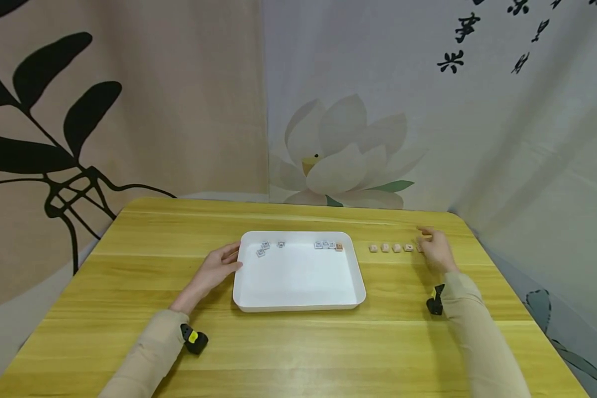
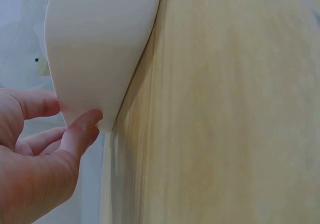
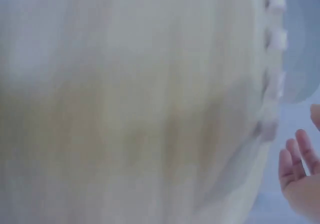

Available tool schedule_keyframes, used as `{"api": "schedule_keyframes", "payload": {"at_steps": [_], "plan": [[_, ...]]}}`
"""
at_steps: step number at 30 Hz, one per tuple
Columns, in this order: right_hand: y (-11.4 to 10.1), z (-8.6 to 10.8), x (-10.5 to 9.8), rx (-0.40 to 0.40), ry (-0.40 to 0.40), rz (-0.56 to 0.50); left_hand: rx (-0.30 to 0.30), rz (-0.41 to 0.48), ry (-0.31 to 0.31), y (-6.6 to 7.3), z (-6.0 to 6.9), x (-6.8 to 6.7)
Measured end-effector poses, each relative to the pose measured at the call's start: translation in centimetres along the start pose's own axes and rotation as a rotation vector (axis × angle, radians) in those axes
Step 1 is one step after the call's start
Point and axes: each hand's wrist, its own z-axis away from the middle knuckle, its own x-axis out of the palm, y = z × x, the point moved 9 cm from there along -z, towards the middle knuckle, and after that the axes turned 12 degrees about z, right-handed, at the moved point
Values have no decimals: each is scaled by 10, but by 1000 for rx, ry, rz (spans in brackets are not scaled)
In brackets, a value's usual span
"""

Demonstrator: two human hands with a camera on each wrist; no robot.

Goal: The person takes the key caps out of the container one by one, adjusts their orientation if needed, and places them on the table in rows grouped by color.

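Observation:
A white rectangular tray (image 1: 298,282) lies on the table, and my left hand (image 1: 221,264) grips its left edge. In the left wrist view, the thumb (image 2: 82,129) presses the outside wall of the tray (image 2: 100,49) while a finger touches its rim. My right hand (image 1: 435,250) is over the right end of a row of small pale square pieces (image 1: 397,248), which look like keycaps. The endmost piece is partly hidden by the hand. In the blurred right wrist view, the right hand's fingers (image 3: 295,164) are loosely spread near the pieces (image 3: 276,40), with nothing visibly held.
Inside the tray, small grey-edged pieces (image 1: 261,252) lie loosely at the back left. A short row of similar pieces (image 1: 325,245) ends in an orange one (image 1: 339,247) at the back right. Printed curtains (image 1: 358,110) hang behind the wooden table (image 1: 298,354).

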Motion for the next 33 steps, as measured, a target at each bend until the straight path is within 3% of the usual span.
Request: {"api": "schedule_keyframes", "payload": {"at_steps": [3,6,13,19,33], "plan": [[-23,-2,-2,-31,39,-60,0,-2,1,1,0,0],[-50,-3,5,-87,3,-126,-2,-4,2,1,1,0],[-108,-6,37,-223,-220,-164,6,-9,-2,1,1,1],[-153,-1,52,-317,-311,-84,9,-5,-6,3,2,1],[-192,-5,78,-411,-331,66,14,-14,1,2,1,0]]}}
